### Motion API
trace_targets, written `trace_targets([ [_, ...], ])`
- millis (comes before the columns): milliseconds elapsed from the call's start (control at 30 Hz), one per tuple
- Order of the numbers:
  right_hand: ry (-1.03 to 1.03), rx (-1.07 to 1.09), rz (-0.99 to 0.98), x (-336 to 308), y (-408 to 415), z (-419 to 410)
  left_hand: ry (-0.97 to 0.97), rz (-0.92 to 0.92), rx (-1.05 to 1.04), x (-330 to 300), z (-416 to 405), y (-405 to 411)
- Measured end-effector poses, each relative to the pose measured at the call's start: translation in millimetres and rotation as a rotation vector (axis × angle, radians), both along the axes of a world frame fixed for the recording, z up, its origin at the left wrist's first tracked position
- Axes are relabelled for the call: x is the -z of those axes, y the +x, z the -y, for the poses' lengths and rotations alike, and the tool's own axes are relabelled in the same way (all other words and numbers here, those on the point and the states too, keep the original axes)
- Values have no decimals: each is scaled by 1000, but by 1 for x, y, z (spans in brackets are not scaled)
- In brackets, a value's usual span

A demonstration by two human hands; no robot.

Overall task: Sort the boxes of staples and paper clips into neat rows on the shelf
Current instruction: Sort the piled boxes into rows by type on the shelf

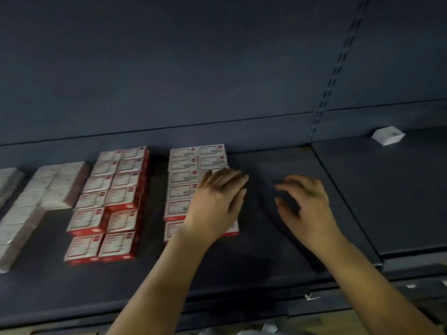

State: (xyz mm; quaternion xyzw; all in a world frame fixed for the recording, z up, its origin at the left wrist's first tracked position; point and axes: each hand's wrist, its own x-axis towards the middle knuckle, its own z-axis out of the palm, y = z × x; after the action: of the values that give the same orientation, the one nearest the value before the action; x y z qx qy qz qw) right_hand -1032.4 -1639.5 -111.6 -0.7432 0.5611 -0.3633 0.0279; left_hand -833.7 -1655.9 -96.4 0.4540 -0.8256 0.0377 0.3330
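Shelf: the dark shelf (278,250) carries all the stock, and the boxes sit in blocks running front to back.

Block in hand: the two-column block of red-and-white boxes (183,165) lies mid-shelf; its right column is mostly hidden under the left hand.

Left hand: the left hand (216,201) lies flat on that right column, fingers straight and together pointing to 12 o'clock, holding nothing, just pressing.

Right hand: the right hand (307,206) hovers over bare shelf at 3 o'clock of the block, fingers loosely curled, empty.

Neighbours: a taller red block (108,201) stands at 9 o'clock, a gap between the two; pale boxes (50,187) run further out at 9 o'clock.

Stray: one white box (388,135) sits tilted, well apart at 2 o'clock, on the next shelf panel.

Step, as I read it: squaring up the right column.

How to do it well: keep the palm flat and push evenly along the whole edge so no box twists; bring the right hand in from 3 o'clock as a stop, and keep the gap to the red block parallel.

Watch for: the front boxes near the shelf edge sliding out of line.
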Motion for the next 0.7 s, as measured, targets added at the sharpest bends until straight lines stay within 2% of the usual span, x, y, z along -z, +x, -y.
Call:
trace_targets([
  [100, 51, 71, 22, 3, -51, 5, 37, -42, 84, 14, 7, -51],
  [233, 269, 270, 280, 4, -118, 26, 150, -76, 179, 35, 15, -108],
  [400, 335, 553, 487, 7, -186, 73, 215, -68, 189, 51, 31, -156],
  [567, 384, 657, 462, 13, -227, 120, 213, -16, 145, 51, 54, -170],
  [700, 503, 778, 474, 5, -236, 147, 195, -24, 123, 56, 60, -170],
])
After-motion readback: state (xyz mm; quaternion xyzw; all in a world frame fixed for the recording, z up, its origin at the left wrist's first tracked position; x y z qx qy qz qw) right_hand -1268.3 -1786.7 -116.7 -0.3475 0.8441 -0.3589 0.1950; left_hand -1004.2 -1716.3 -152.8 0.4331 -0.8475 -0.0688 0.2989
